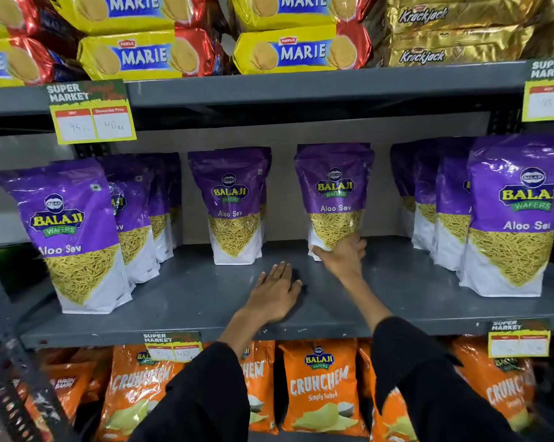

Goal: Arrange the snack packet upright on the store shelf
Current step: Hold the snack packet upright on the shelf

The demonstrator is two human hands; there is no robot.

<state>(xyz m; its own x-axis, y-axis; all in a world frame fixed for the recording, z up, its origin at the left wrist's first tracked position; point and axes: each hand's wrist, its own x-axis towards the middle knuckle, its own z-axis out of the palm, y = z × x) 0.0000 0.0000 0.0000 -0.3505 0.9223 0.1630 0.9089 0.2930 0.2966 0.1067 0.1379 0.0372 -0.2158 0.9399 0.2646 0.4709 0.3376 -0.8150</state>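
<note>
Head view: right hand (pixel 342 255) grips one purple packet (pixel 334 193); left hand (pixel 277 293) flat.

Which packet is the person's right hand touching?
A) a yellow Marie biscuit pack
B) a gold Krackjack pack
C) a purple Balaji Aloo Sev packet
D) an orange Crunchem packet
C: the right hand grips the lower part of a purple Balaji Aloo Sev packet standing upright on the middle shelf, while the left hand rests flat on that shelf.

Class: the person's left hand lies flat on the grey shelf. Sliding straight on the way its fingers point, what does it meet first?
Probably nothing soon: the left hand points into the gap between two Aloo Sev packets; depth is unclear.
</note>
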